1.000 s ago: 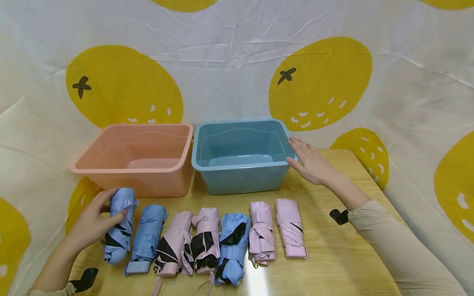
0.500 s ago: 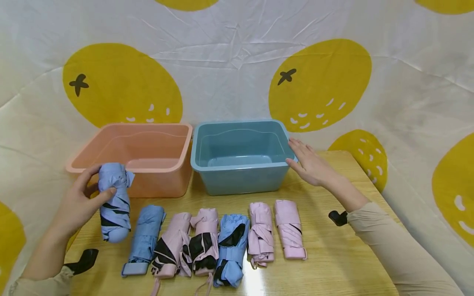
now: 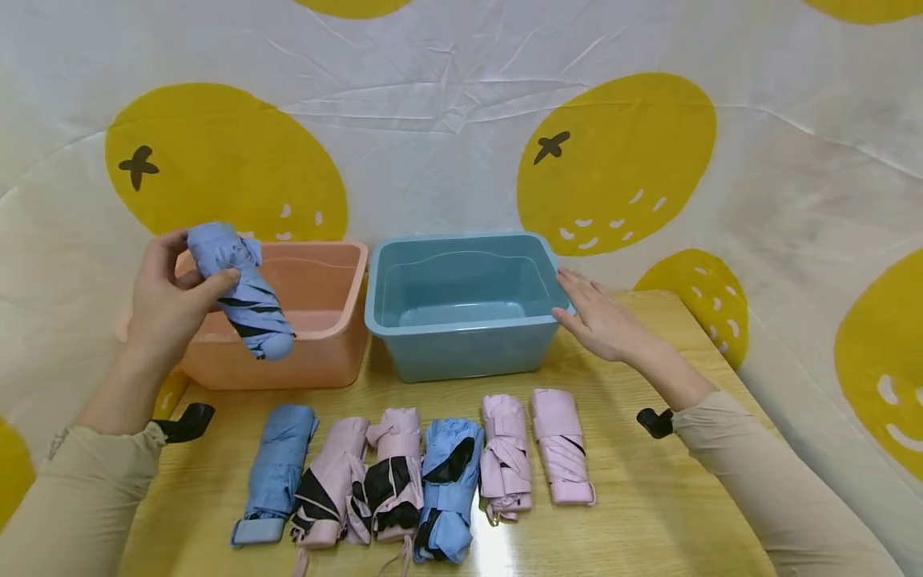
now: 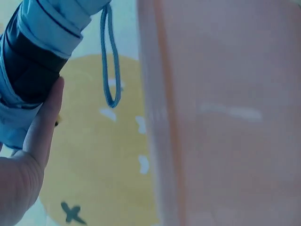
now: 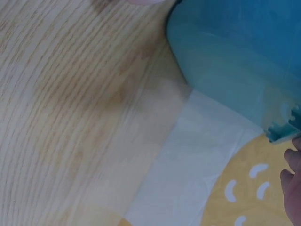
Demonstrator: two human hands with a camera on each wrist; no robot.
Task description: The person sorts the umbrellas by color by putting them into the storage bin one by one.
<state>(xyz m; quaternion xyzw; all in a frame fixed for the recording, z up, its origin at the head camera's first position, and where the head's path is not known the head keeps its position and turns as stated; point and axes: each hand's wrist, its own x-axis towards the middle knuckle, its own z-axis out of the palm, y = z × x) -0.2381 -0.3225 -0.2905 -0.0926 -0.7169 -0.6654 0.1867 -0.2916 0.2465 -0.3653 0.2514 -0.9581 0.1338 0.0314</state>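
My left hand (image 3: 169,292) grips a folded blue umbrella (image 3: 248,292) with black stripes, tilted in front of and above the pink bin (image 3: 288,361). In the left wrist view the thumb lies along the umbrella (image 4: 35,56), and a blue wrist loop (image 4: 110,61) dangles from it. With straight fingers, my right hand (image 3: 602,316) touches the right rim of the blue bin (image 3: 469,353); in the right wrist view only some fingertips (image 5: 292,162) show by that bin. No umbrellas are seen inside the visible part of either bin.
A row of folded umbrellas lies on the wooden table (image 3: 634,489): a blue one (image 3: 277,465) at the left, several pink ones such as the rightmost (image 3: 561,445), and another blue one (image 3: 450,489) among them. A lemon-patterned cloth (image 3: 447,160) hangs behind the bins.
My left hand has lifted the striped blue umbrella from the left end of the row up to the pink bin, and the umbrella has tilted. My right hand stays at the blue bin.
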